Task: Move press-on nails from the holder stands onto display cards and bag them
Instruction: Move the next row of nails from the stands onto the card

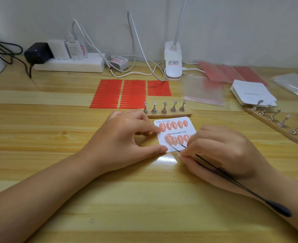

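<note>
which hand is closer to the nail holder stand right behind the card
Left. The left hand has its knuckles just below the holder stand; the right hand, holding tweezers, sits farther toward the person.

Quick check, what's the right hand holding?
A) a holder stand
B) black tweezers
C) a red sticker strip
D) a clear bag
B: the right hand pinches black tweezers, their tips resting at the lower row of nails on the white card, which the left hand steadies.
</note>
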A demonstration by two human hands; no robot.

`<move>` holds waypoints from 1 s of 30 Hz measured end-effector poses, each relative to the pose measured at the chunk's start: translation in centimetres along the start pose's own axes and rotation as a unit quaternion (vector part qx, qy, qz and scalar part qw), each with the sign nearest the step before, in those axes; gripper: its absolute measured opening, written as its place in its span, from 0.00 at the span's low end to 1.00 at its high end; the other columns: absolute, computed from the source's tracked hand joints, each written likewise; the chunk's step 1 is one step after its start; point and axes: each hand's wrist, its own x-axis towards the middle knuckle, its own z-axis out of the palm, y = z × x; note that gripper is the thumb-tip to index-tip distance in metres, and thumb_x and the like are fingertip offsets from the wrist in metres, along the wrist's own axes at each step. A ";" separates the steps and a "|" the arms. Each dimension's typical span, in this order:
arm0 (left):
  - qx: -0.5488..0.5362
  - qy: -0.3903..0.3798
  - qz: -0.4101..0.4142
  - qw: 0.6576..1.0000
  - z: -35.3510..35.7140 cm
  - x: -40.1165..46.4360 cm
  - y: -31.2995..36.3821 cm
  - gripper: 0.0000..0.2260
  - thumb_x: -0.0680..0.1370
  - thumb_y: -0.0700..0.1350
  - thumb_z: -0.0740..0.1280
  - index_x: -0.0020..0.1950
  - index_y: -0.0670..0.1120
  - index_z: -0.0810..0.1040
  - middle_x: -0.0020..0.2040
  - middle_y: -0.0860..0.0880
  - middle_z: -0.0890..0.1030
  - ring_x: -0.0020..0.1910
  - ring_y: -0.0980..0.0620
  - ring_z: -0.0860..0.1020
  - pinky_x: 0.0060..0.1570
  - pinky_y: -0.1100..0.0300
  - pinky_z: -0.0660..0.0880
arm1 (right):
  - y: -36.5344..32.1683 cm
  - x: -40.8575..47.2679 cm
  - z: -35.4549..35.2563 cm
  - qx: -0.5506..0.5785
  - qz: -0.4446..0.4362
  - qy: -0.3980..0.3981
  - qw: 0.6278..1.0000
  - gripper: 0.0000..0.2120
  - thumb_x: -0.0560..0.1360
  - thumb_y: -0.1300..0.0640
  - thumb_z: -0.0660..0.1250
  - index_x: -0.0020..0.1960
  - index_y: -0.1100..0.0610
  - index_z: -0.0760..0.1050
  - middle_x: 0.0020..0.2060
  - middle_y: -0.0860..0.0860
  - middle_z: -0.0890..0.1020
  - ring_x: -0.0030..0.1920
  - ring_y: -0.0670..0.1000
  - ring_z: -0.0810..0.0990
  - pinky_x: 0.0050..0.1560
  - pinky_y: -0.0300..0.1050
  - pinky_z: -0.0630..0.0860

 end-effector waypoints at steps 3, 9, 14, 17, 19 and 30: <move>-0.005 -0.002 -0.004 1.000 0.1 0.0 -0.1 0.20 0.66 0.64 0.66 0.51 0.55 0.82 0.40 0.59 0.75 0.41 0.66 0.72 0.49 0.56 0.67 | -0.4 0.1 -0.3 0.052 0.062 0.048 0.996 0.11 0.76 0.56 0.64 0.40 0.60 0.80 0.32 0.51 0.81 0.32 0.47 0.77 0.32 0.44 0.74; -0.030 -0.007 -0.017 0.999 0.1 0.1 -0.2 0.19 0.65 0.63 0.67 0.52 0.56 0.82 0.40 0.58 0.75 0.41 0.64 0.73 0.49 0.56 0.68 | 0.1 1.2 -1.1 0.143 0.145 0.085 0.975 0.17 0.79 0.47 0.57 0.43 0.57 0.78 0.37 0.47 0.82 0.36 0.44 0.80 0.36 0.40 0.76; -0.043 -0.008 -0.028 0.999 0.1 0.1 -0.1 0.18 0.65 0.60 0.70 0.51 0.56 0.82 0.40 0.58 0.75 0.41 0.64 0.73 0.50 0.54 0.68 | 1.4 2.0 0.7 0.129 0.128 0.023 0.983 0.12 0.70 0.49 0.72 0.45 0.47 0.69 0.42 0.43 0.81 0.44 0.42 0.79 0.41 0.44 0.76; -0.049 -0.012 -0.028 0.998 0.1 0.1 -0.2 0.21 0.64 0.64 0.66 0.52 0.56 0.82 0.39 0.58 0.74 0.41 0.63 0.73 0.49 0.55 0.68 | 1.8 2.8 1.4 0.108 0.118 -0.006 0.987 0.18 0.69 0.48 0.72 0.46 0.33 0.63 0.45 0.42 0.81 0.45 0.42 0.78 0.43 0.48 0.76; -0.053 -0.011 -0.025 0.998 0.0 0.1 -0.2 0.22 0.64 0.64 0.65 0.52 0.55 0.82 0.39 0.58 0.74 0.41 0.64 0.72 0.48 0.56 0.66 | 2.0 2.9 1.6 0.112 0.111 -0.021 0.987 0.19 0.67 0.47 0.71 0.47 0.33 0.62 0.46 0.41 0.80 0.45 0.43 0.78 0.45 0.49 0.76; -0.053 -0.012 -0.028 0.998 0.0 0.1 -0.2 0.21 0.64 0.64 0.65 0.52 0.56 0.82 0.39 0.59 0.73 0.41 0.63 0.73 0.49 0.55 0.67 | 1.1 2.8 1.1 0.129 0.139 -0.054 0.980 0.14 0.69 0.49 0.69 0.41 0.38 0.63 0.38 0.47 0.81 0.42 0.51 0.80 0.42 0.49 0.75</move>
